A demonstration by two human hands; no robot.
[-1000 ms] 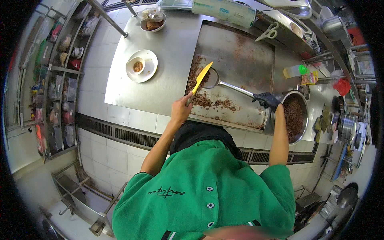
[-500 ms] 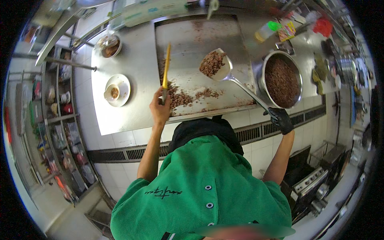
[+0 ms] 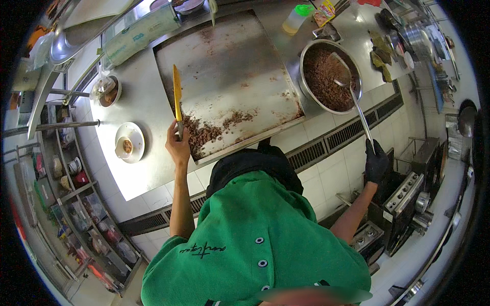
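My bare left hand [image 3: 177, 146] is closed round the grey handle of a yellow-bladed knife [image 3: 177, 94], whose tip points away from me over the left side of a flat metal griddle [image 3: 219, 56]. Crumbly brown bits [image 3: 203, 133] lie along the griddle's near left part, right beside the knife hand. On my right hand [image 3: 376, 162] is a black glove; it grips the end of a long-handled metal turner [image 3: 363, 115]. The turner's blade is inside a round steel bowl [image 3: 303, 80], over the brown crumbly food [image 3: 319, 84] that fills much of it.
A white plate [image 3: 139, 150] with a small cup stands on the left, a bagged bowl [image 3: 116, 96] beyond it. A green-capped bottle [image 3: 296, 20] is at the back, dried leaves [image 3: 378, 53] at the right. A stove [image 3: 403, 196] stands below right.
The turner, loaded with brown bits above the griddle before, now has its blade in the bowl. My right hand moved slightly right. The view has shifted; the knife stays in my left hand.
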